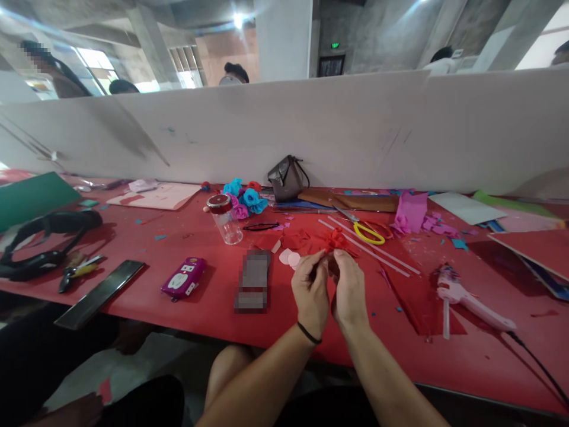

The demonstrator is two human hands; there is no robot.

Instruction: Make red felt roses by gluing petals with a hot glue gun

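My left hand [310,290] and my right hand [351,290] meet over the red table, fingers curled and fingertips close together. Between the fingertips they pinch a ruffled red crepe paper flower [335,238]; its lower part is hidden by my fingers. Left of my left hand lie pale pink paper rounds [293,259] and a blurred-out phone [253,281]. Just beyond my hands are two pale sticks [377,252] and yellow-handled scissors [368,232]. Red sheet paper [406,296] lies to the right of my right hand.
A pink glue gun [475,305] with a cord rests at the right. On the left are a glass jar [227,222], a purple case [184,277] and a dark flat bar [102,293]. Paper flowers [246,198] and a dark bag [288,178] stand by the white partition [213,136].
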